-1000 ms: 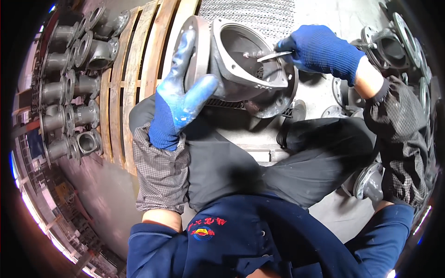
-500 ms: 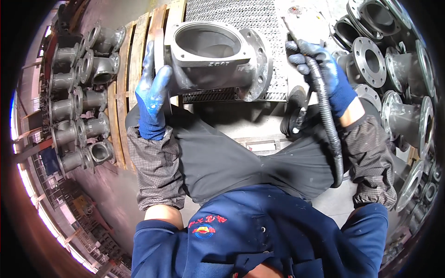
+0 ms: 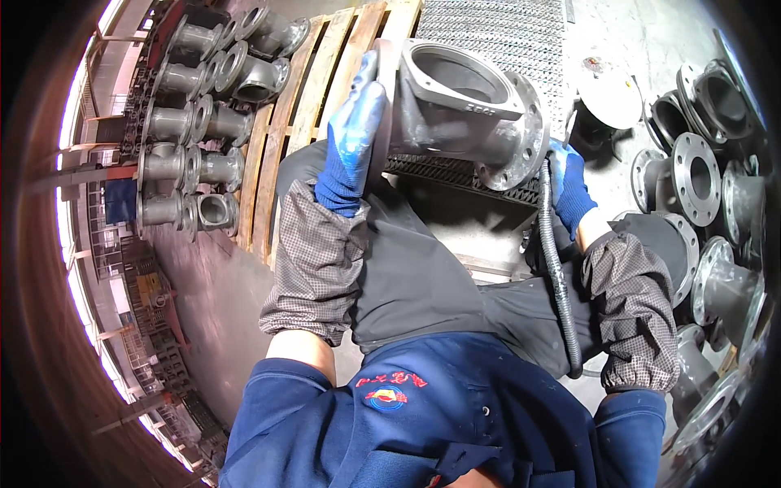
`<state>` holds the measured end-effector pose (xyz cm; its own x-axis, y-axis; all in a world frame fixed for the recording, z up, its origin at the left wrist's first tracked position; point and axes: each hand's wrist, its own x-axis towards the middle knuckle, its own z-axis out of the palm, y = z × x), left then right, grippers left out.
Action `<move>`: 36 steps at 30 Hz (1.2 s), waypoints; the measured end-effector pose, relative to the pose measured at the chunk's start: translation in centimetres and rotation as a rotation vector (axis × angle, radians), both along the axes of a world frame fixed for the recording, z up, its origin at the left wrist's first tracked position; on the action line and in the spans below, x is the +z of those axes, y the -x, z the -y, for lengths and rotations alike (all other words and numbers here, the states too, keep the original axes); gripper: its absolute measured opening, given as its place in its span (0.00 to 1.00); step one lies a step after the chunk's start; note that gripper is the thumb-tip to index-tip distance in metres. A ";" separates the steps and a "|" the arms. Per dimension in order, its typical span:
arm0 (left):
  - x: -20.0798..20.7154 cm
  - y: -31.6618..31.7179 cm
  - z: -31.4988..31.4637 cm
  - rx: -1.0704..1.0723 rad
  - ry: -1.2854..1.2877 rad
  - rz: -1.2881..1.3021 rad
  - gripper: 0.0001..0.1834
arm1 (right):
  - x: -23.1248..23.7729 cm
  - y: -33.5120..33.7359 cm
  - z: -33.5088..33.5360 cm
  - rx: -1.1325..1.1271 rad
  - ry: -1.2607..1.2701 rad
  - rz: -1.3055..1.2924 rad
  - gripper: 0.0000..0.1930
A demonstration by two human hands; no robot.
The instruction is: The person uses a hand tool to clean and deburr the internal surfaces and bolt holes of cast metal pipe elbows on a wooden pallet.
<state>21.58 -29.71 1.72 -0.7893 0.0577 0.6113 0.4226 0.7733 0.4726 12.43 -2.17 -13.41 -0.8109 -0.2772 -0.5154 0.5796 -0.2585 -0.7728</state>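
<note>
A grey cast-metal valve body [image 3: 455, 130] lies sideways on the grating in front of me, its large round opening facing up. My left hand [image 3: 356, 130], in a blue-coated glove, rests with straight fingers flat against the outer face of its left flange [image 3: 387, 102]. Close beside the drilled right flange [image 3: 533, 122] is my gloved right hand [image 3: 569, 183], its fingers partly hidden. A ribbed grey hose [image 3: 550, 260] runs down from this hand across my right thigh. Whatever tool sits at the hose's upper end is hidden behind the flange.
Slatted metal grating [image 3: 496, 28] lies under the casting, with a wooden pallet [image 3: 272, 154] to its left. Rows of similar castings [image 3: 220, 167] stand at the left. More flanged castings [image 3: 695, 179] crowd the right side. A pale round-topped stool or drum [image 3: 610, 98] stands beyond my right hand.
My right hand has come left, toward the casting's right flange, bringing the hose with it. The whole view has shifted, so the casting appears farther right. My left hand stays on the left flange.
</note>
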 end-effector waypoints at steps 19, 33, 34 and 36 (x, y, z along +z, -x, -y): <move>1.3 6.1 3.3 -0.195 0.327 -0.048 0.25 | 2.2 3.2 1.3 -0.074 -0.024 -0.036 0.11; -0.6 1.0 4.8 0.078 -1.412 0.601 0.25 | 3.4 0.7 7.2 -0.067 -0.178 -0.179 0.15; -1.2 0.8 5.5 0.116 -1.375 0.591 0.25 | 3.4 0.8 7.4 -0.071 -0.169 -0.162 0.15; -1.9 0.3 6.3 0.094 -1.198 0.526 0.20 | 3.7 1.4 7.4 0.007 -0.151 -0.139 0.14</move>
<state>21.27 -36.01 -0.18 -0.9186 -0.3711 -0.1358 -0.0541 -0.2224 0.9735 11.05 -9.58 -9.76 -0.8752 -0.2116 -0.4350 0.4663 -0.1298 -0.8750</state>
